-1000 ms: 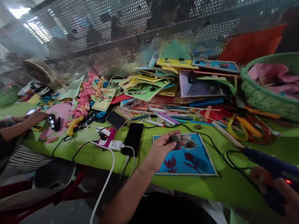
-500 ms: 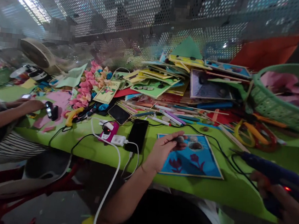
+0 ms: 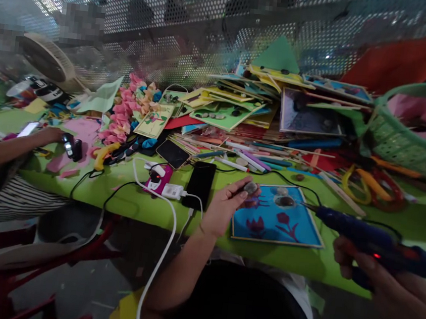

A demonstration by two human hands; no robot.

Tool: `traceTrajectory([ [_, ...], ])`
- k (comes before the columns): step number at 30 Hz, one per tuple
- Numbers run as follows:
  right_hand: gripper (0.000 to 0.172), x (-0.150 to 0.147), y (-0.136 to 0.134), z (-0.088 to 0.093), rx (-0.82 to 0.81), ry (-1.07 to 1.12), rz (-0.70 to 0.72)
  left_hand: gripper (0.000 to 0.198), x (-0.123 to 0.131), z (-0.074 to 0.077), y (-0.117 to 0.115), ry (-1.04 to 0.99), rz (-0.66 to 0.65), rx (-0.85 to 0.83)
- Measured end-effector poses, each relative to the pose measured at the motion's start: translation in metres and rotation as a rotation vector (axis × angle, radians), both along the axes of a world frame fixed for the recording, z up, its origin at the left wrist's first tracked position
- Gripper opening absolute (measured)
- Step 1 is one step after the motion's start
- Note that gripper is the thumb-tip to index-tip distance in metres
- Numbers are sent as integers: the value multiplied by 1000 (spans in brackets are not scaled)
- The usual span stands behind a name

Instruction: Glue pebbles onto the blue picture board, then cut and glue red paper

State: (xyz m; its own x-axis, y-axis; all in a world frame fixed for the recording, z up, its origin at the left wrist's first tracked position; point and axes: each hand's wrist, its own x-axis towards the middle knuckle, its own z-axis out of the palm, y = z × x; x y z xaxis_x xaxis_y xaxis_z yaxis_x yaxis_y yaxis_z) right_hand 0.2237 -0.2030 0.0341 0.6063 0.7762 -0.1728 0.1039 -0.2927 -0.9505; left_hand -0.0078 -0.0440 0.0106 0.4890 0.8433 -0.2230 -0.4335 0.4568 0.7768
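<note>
Between the fingertips of my left hand (image 3: 227, 204) is a small grey stone (image 3: 250, 187), raised over the left edge of a blue picture card (image 3: 272, 232). The card lies on the green table, with a pale border, dark red flower shapes and two stones (image 3: 283, 201) near its top. My right hand (image 3: 379, 278) grips a dark blue hot glue gun (image 3: 361, 231) with a red light lit. Its nozzle points left, close to the card's upper right corner.
A black phone (image 3: 200, 183) and a magenta power strip (image 3: 159, 178) with white cables lie left of the card. Behind are pens (image 3: 253, 161), stacked cards (image 3: 217, 114), scissors (image 3: 358, 185) and a green basket (image 3: 394, 133). Another person's arm (image 3: 20, 144) rests at far left.
The glue gun has come left and up, its nozzle now near the card. My left hand has turned, lifting the stone into clearer view. At far left the other person's hand has shifted slightly.
</note>
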Motion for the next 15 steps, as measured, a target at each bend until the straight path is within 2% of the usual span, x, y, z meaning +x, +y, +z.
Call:
traceTrajectory([
  [3, 49, -3, -2, -6, -43, 83, 33, 49, 1, -1, -3, 5, -35, 11],
  [11, 51, -12, 6, -6, -67, -67, 235, 49, 3, -7, -5, 21, -76, 29],
  [15, 55, -16, 13, -4, -82, -95, 266, 48, 4, -6, -7, 11, -80, 24],
])
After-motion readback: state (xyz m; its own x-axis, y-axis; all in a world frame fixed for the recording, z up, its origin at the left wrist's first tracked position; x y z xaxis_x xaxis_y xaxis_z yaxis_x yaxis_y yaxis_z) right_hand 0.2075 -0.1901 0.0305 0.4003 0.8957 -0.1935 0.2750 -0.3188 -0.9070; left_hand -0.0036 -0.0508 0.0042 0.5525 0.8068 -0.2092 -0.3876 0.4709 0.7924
